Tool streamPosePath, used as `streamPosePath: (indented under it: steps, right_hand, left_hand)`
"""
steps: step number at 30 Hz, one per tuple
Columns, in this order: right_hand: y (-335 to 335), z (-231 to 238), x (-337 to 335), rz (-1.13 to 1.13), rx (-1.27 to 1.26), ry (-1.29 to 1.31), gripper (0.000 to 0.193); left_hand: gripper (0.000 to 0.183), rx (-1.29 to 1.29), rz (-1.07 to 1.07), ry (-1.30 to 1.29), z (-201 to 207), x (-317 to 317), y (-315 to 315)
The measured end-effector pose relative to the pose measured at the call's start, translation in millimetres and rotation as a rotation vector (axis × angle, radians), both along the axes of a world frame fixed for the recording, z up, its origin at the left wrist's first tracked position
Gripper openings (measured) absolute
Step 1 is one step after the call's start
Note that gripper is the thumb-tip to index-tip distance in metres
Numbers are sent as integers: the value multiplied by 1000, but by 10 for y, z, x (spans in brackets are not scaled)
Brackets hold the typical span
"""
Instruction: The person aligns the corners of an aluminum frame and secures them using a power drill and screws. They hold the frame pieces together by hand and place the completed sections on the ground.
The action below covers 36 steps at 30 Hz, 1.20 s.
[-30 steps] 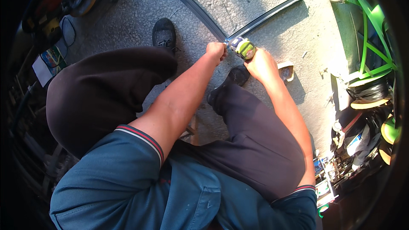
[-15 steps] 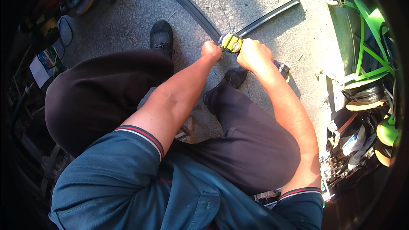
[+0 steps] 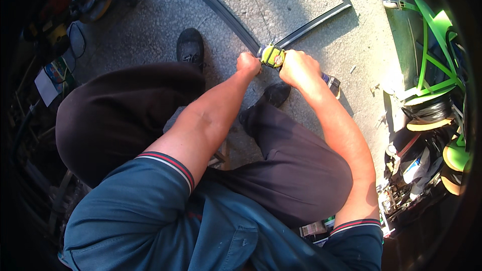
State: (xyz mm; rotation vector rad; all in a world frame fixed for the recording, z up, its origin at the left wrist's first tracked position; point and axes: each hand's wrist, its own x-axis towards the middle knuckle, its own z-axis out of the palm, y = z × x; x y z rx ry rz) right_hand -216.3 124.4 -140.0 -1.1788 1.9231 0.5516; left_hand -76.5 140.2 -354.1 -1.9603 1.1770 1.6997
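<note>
While our right hand [image 3: 300, 68] clamps the drill [image 3: 273, 56] by its grip, at the near corner of the frame [image 3: 222, 16] over the floor [image 3: 150, 27], we judge the drill dense, best held so; the frame seems light, stiff, best taken by its bars; our left hand [image 3: 247, 63] curls beside the drill, its hold hidden

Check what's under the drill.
Two sides of the frame emerge beyond the drill, with floor between them. Whatever lies directly beneath is covered by its body; its tip can't be seen.
</note>
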Motion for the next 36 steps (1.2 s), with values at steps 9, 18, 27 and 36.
streamPosePath:
  steps: [9, 18, 27, 36]
  right_hand:
    - [26, -66, 2, 40, -29, 0, 25]
    - [77, -106, -78, 115, -73, -2, 20]
    - [721, 18, -280, -257, -296, -96, 28]
    - [2246, -930, 162, -661, -784, 166, 29]
  left_hand:
    - [23, -28, 51, 35, -39, 11, 23]
    - [13, -119, -102, 29, -510, 47, 177]
    - [25, -38, -2, 68, 185, -20, -95]
    - [43, 70, 101, 147, -135, 35, -66]
